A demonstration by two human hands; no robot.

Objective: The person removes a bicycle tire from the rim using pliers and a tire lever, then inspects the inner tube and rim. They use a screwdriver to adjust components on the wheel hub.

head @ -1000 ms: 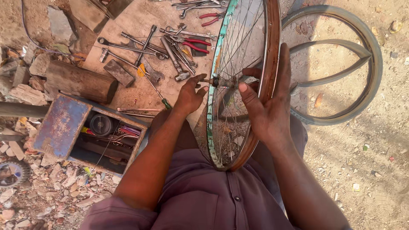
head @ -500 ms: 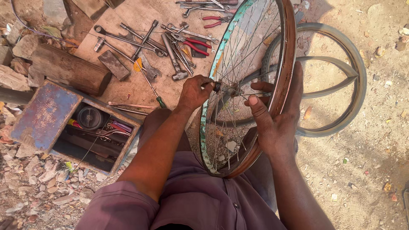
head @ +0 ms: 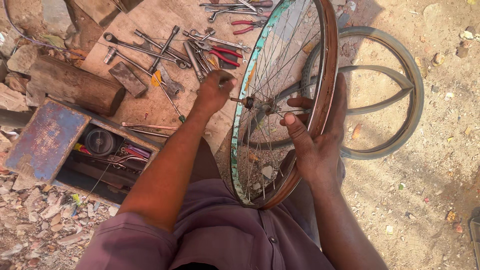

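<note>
Here, on dusty ground:
- Spoked wheel rim [head: 327,95] upright on edge, over the lap.
- Left hand [head: 212,92] at the hub axle [head: 250,102], fingers curled closed near its end.
- Right hand [head: 315,140] gripping the rim, fingers through the spokes.
- Bare tyre [head: 412,110] flat behind; wrenches and pliers [head: 220,50] on a board; open toolbox [head: 75,145] beside.

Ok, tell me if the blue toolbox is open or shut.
Open: the toolbox has its blue lid swung aside, and the tools inside show.

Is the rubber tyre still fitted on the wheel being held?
No, the wheel shows a bare rusty rim, and the tyre lies on the ground beside it.
</note>
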